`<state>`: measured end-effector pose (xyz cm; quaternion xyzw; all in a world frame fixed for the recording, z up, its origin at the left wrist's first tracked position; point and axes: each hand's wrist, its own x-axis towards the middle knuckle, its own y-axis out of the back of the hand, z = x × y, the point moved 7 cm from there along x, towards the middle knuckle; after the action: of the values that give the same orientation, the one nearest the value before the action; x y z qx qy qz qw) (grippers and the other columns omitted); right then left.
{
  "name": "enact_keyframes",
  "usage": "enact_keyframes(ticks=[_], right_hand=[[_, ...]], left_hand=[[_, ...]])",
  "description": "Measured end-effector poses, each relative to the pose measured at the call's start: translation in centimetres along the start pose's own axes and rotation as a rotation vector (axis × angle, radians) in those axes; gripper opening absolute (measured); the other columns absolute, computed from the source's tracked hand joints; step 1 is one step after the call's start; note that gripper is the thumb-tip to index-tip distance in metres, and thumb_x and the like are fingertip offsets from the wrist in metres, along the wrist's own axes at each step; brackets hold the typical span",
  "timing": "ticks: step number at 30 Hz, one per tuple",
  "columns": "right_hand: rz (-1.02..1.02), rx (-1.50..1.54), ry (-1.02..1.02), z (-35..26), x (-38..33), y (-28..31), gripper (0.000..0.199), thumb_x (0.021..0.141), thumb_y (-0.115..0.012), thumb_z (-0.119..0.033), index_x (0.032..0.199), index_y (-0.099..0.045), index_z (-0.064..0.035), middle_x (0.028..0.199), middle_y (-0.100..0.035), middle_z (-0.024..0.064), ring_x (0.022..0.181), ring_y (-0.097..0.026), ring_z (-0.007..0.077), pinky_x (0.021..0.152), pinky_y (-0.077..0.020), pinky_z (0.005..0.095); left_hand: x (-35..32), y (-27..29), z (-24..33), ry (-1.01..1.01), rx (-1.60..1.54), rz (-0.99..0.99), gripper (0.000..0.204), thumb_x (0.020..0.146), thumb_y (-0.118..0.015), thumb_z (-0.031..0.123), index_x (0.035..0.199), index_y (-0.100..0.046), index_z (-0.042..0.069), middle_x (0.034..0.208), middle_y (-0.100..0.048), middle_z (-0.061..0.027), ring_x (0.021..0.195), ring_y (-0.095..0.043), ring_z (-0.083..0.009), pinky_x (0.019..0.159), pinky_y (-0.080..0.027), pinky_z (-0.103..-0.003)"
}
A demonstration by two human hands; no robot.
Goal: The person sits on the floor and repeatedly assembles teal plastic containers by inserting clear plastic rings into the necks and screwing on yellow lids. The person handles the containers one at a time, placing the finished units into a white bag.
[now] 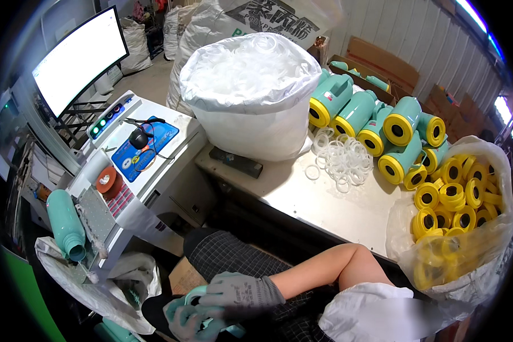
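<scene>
Over my lap, my right hand [236, 293], in a grey knit work glove, closes on a teal plastic piece [195, 293]. My left hand [189, 320], gloved too, grips the same piece from below and to the left. Most of the piece is hidden by the gloves, so its full shape does not show; its colour matches the teal jugs nearby. Left of my hands, a teal bottle [66, 222] lies with its open mouth toward me on the side bench. Below that bench hangs a white woven sack [77, 285].
Teal jugs with yellow lids [402, 128] lie piled on the white table [325, 208], beside loose translucent rings [345, 162]. A white sack of rings [245, 122] stands behind. At right, a clear bag holds yellow lids [450, 196]. A monitor [82, 57] and mouse [139, 138] are at left.
</scene>
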<state>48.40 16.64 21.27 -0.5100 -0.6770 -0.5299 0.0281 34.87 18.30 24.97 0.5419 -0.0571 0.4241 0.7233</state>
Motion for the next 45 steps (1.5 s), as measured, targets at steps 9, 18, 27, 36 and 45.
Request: enact_keyframes(ticks=[9,18,27,36,45], right_hand=[[-0.14,0.169,-0.136,-0.5,1.3,0.1,0.04,0.083,-0.079,-0.032,0.116,-0.071,-0.0117,0.115,-0.065,0.008,0.093,-0.066,0.028,0.076,-0.0546,0.0415],[-0.199,-0.187,0.158,-1.7,1.7,0.9,0.035,0.088,-0.07,-0.035,0.113,-0.074,-0.011,0.117,-0.067,0.0048,0.096,-0.065,0.0225,0.084,-0.0532,0.039],[-0.145,0.133,0.061,-0.5,2.8,1.0,0.063,0.07,-0.087,-0.037,0.123,-0.071,-0.0062,0.123,-0.068,0.0091,0.108,-0.067,0.029,0.098,-0.0538,0.0443],[0.806,-0.034,-0.642,10.5,-10.7,12.0,0.02,0.107,-0.063,-0.018,0.114,-0.064,0.0009,0.098,-0.061,0.0027,0.084,-0.053,0.0103,0.077,-0.0467,0.0264],[0.555,-0.324,-0.903,13.4,-18.4,17.4,0.072,0.089,-0.083,-0.013,0.152,-0.049,-0.0015,0.121,-0.066,0.0104,0.083,-0.063,0.0131,0.082,-0.0539,0.0283]], left_hand=[[-2.7,-0.8,-2.9,0.156,0.066,-0.172,0.04,0.065,-0.084,0.029,0.096,-0.07,0.008,0.099,-0.063,-0.007,0.102,-0.056,-0.0372,0.088,-0.047,-0.049],[-2.1,0.9,-2.0,0.161,-0.059,-0.144,0.038,0.064,-0.092,0.03,0.092,-0.074,0.01,0.11,-0.067,-0.011,0.108,-0.062,-0.0401,0.09,-0.052,-0.052],[-4.6,1.1,-1.2,0.218,0.061,0.043,0.064,0.07,-0.093,0.035,0.125,-0.067,0.017,0.117,-0.065,-0.007,0.11,-0.064,-0.0361,0.084,-0.061,-0.044],[-3.6,-0.2,-3.1,0.335,-0.007,0.11,0.107,0.07,-0.096,0.043,0.156,-0.041,0.012,0.13,-0.066,-0.0102,0.114,-0.067,-0.0289,0.098,-0.049,-0.045],[-2.1,-1.4,-3.9,0.296,-0.292,0.188,0.082,0.073,-0.096,0.036,0.138,-0.054,0.007,0.126,-0.064,-0.0131,0.118,-0.064,-0.0293,0.101,-0.052,-0.045]])
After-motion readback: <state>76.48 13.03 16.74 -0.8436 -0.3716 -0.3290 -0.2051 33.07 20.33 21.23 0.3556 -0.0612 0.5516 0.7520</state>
